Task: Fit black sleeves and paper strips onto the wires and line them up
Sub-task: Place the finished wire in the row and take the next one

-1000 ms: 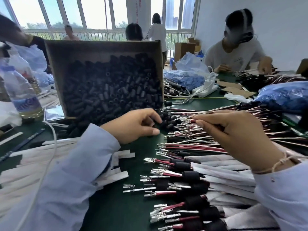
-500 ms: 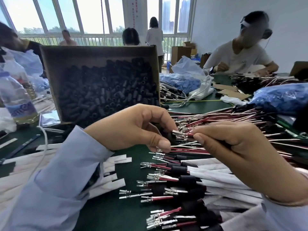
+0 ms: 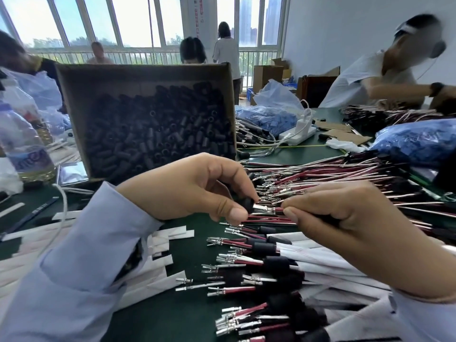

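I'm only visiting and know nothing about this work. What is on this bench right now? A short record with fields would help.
Left hand: pinches a black sleeve at the metal tips of a wire
Right hand: pinches that wire
Supply: cardboard box, tilted, full of spare sleeves
Waiting: bare wires heaped behind the hands
Done: sleeved wires in a row, wrapped in paper
Loose: paper strips by the left arm
Surface: green table

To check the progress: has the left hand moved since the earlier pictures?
Yes. The left hand has drawn away from the cardboard box corner, toward the right hand, and now pinches a black sleeve at the wire tip.
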Demonstrator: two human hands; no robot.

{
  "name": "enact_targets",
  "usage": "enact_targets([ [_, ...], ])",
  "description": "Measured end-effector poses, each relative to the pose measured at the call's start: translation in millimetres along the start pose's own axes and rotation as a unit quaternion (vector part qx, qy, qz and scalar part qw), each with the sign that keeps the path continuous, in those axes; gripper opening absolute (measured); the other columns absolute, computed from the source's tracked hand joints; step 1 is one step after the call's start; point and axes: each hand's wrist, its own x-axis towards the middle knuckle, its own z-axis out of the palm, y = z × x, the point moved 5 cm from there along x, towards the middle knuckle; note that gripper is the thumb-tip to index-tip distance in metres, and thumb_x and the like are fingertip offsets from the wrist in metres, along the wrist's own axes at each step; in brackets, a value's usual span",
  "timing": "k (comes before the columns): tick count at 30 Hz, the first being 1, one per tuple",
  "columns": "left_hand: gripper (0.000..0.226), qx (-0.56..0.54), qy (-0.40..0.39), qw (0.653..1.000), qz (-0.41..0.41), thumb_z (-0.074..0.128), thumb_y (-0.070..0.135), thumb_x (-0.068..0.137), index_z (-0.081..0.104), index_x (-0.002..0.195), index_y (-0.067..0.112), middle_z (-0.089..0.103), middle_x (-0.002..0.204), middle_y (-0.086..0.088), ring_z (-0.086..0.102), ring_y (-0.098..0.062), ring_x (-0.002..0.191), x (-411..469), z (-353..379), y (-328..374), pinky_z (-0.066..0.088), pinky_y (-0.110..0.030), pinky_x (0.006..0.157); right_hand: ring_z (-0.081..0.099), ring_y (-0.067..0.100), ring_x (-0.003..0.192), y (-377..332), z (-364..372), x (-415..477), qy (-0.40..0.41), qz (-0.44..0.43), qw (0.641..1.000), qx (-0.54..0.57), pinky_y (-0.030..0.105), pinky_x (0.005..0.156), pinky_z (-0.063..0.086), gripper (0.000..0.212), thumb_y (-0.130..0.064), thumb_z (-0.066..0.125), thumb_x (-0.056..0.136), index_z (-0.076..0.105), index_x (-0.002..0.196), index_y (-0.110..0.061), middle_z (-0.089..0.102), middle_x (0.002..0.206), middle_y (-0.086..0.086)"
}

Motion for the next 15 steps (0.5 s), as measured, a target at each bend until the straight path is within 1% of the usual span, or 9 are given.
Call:
enact_targets([
  [2, 0.027, 0.024, 0.000, 1.000, -0.005, 0.076, 0.020, 0.069, 0.068, 0.094, 0.014, 0.068, 0.067, 0.011, 0.058, -0.002, 0.058, -1.8, -1.2, 1.8, 0.046, -0.013, 0.055, 0.052, 0.016, 0.053, 0.5, 2.7, 1.1, 0.000, -0.002, 1.000, 0.015, 0.035, 0.049, 0.042, 0.044, -0.037, 0.048, 0.093, 0.068, 0.076, -0.001, 0.054, 0.056, 0.002],
  [6, 0.027, 0.060, 0.017, 0.998, -0.008, 0.078, 0.026, 0.067, 0.070, 0.092, 0.018, 0.070, 0.073, 0.009, 0.064, -0.008, 0.065, -2.2, -4.7, 1.6, 0.049, -0.015, 0.060, 0.052, 0.016, 0.054, -0.5, 3.6, 0.5, 0.013, -0.006, 1.000, 0.013, 0.034, 0.049, 0.042, 0.041, -0.035, 0.049, 0.094, 0.069, 0.075, -0.005, 0.054, 0.057, 0.001],
  [8, 0.026, 0.052, 0.017, 0.999, -0.004, 0.078, 0.025, 0.068, 0.070, 0.091, 0.019, 0.069, 0.073, 0.009, 0.063, -0.009, 0.065, -2.9, -4.2, 1.7, 0.050, -0.017, 0.061, 0.053, 0.016, 0.055, -1.2, 3.3, -0.2, 0.013, -0.003, 1.000, 0.007, 0.034, 0.049, 0.042, 0.041, -0.036, 0.049, 0.094, 0.068, 0.076, -0.005, 0.055, 0.058, 0.002],
  [10, 0.024, 0.037, 0.008, 0.999, 0.004, 0.077, 0.021, 0.069, 0.070, 0.091, 0.018, 0.068, 0.072, 0.009, 0.061, -0.009, 0.065, -4.3, -3.3, 3.1, 0.050, -0.017, 0.061, 0.053, 0.016, 0.055, -1.0, 2.3, 0.8, 0.015, -0.003, 0.999, 0.031, 0.033, 0.050, 0.042, 0.039, -0.035, 0.050, 0.094, 0.069, 0.077, -0.006, 0.055, 0.058, 0.001],
  [13, 0.023, -0.017, -0.011, 1.000, 0.016, 0.072, 0.010, 0.071, 0.067, 0.094, 0.013, 0.069, 0.071, 0.004, 0.062, -0.005, 0.064, -7.1, -2.5, 5.7, 0.049, -0.014, 0.060, 0.049, 0.017, 0.053, -0.2, 2.4, 3.7, 0.008, -0.008, 0.997, 0.081, 0.032, 0.050, 0.040, 0.041, -0.031, 0.051, 0.094, 0.067, 0.075, 0.000, 0.052, 0.056, 0.004],
  [15, 0.024, -0.030, -0.020, 0.999, 0.021, 0.069, 0.008, 0.072, 0.065, 0.095, 0.010, 0.071, 0.071, 0.002, 0.064, -0.004, 0.065, -7.9, -1.5, 7.3, 0.049, -0.014, 0.060, 0.048, 0.017, 0.054, -1.3, 1.5, 2.9, 0.010, -0.015, 0.996, 0.083, 0.030, 0.049, 0.039, 0.040, -0.031, 0.050, 0.095, 0.067, 0.075, -0.001, 0.051, 0.056, 0.003],
])
